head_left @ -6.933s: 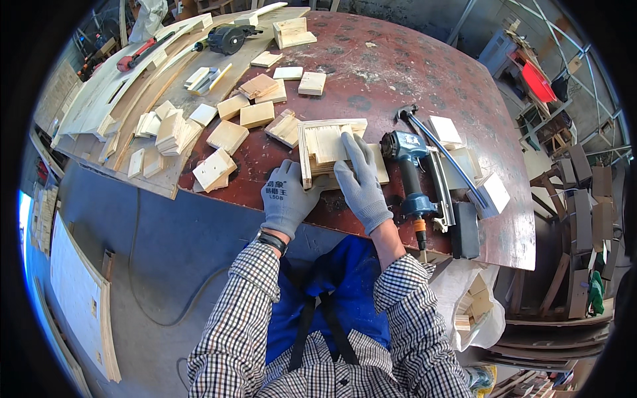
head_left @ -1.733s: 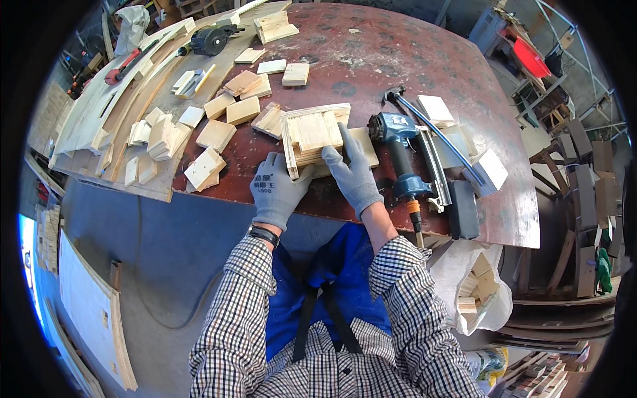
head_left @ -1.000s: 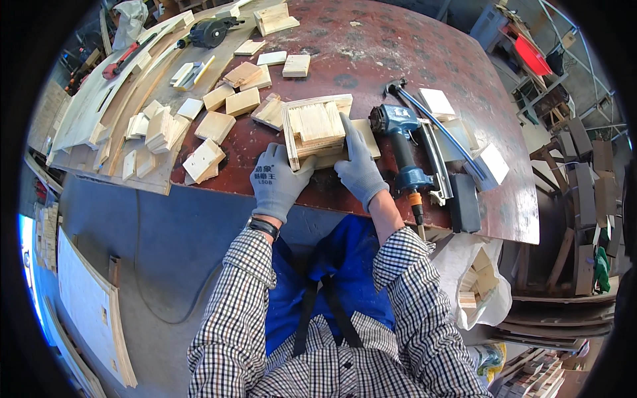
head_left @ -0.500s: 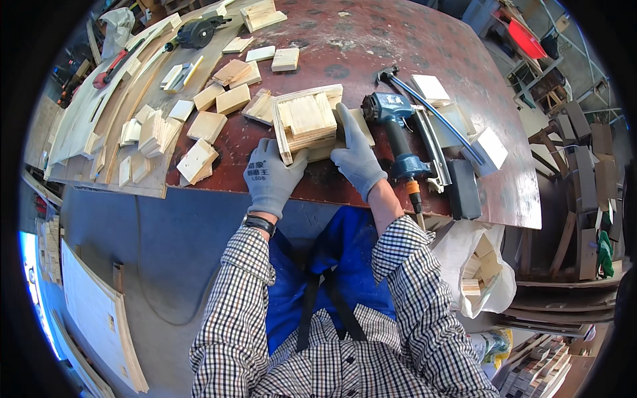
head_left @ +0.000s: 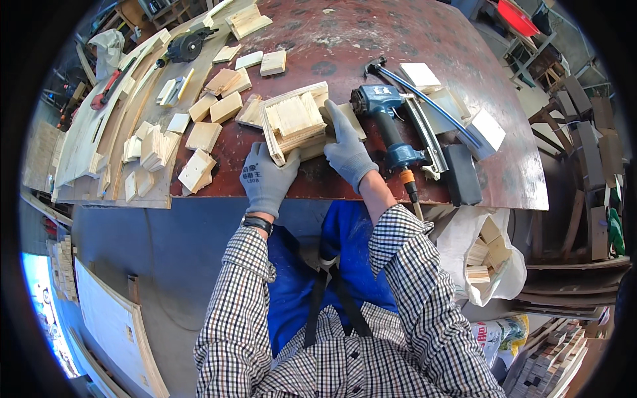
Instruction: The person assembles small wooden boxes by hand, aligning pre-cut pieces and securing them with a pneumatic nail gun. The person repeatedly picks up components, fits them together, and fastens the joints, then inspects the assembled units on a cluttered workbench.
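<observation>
Both gloved hands hold a stacked plywood block above the near edge of the dark red table. My left hand, in a grey glove, is closed on its lower left corner, the thumb on the near side. My right hand, gloved alike, grips the right side with the index finger stretched along it. Smaller pieces lie layered on the block's upper face. Just right of my right hand lies a blue and black pneumatic nail gun, its hose fitting toward me. Part of another wood piece shows behind my right fingers.
Loose wood offcuts lie left of the block. Beyond the nail gun are a blue-handled hammer, white-faced blocks and a black box. A circular saw sits far left. A white sack of offcuts stands below the right edge.
The block has tilted slightly and turned a little in my hands, both still on it. The whole view has shifted a little; the tools and offcuts lie as before.
</observation>
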